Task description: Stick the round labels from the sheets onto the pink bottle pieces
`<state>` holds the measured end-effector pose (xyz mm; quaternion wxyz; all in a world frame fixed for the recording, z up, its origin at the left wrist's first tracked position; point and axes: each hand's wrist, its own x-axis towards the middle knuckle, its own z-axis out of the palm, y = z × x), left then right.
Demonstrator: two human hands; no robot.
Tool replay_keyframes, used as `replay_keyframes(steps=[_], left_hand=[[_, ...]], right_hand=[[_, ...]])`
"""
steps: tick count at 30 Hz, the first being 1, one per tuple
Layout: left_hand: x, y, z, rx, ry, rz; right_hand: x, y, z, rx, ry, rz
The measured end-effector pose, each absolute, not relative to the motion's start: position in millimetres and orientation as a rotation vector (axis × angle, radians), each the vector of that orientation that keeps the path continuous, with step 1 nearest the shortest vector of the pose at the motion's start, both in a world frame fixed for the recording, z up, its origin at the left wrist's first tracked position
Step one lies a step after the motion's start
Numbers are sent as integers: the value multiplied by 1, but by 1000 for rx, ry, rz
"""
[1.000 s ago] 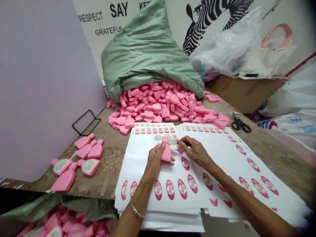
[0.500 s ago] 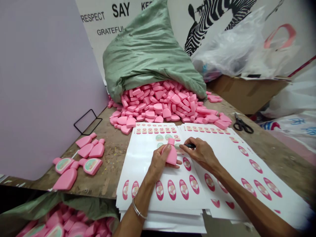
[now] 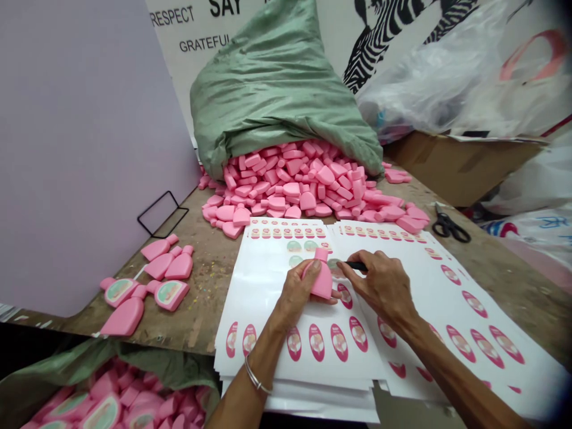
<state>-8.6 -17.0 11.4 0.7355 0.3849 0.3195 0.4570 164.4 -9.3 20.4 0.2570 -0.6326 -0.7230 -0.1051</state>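
Well, the left hand (image 3: 300, 292) is closed firmly around a pink bottle-shaped blank (image 3: 322, 281), its neck pointing away from the person, just above the left stack of sticker sheets (image 3: 286, 363). The right hand (image 3: 384, 286) pinches a black tool (image 3: 356, 266) between thumb and fingers, its far end right beside the blank's neck. What kind of tool it is can't be told. A round label (image 3: 333, 266) lies at that end, though whether the two touch is unclear. A second stack of sheets (image 3: 469, 333) overlaps the first on the right, and both arms reach across them.

Beyond the sheets, a heap of pink blanks (image 3: 290, 190) spills from a green sack (image 3: 277, 89) across the wooden table (image 3: 214, 286). Scissors (image 3: 450, 227) lie to the right. On the left, labelled blanks (image 3: 168, 295) lie among bare ones (image 3: 125, 317), near a wire stand (image 3: 161, 214) and a lavender board (image 3: 80, 149). Behind the scissors sit a cardboard box (image 3: 460, 170) and a plastic bag (image 3: 429, 77).
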Motion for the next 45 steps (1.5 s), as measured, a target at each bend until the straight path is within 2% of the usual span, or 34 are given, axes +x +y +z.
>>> replay_keyframes(steps=[9, 16, 21, 31, 45], left_hand=[[-9, -15, 10, 863, 758, 1006], [-7, -16, 7, 718, 719, 1077], [-8, -16, 3, 644, 704, 1076], [-7, -16, 3, 617, 646, 1093], [-7, -16, 0, 624, 629, 1083]], right_hand=[[182, -13, 34, -1764, -1816, -441], [162, -30, 36, -1618, -1670, 164], [136, -33, 24, -1529, -1663, 263], [124, -37, 24, -1542, -1816, -161], [124, -37, 21, -1467, -1869, -291]])
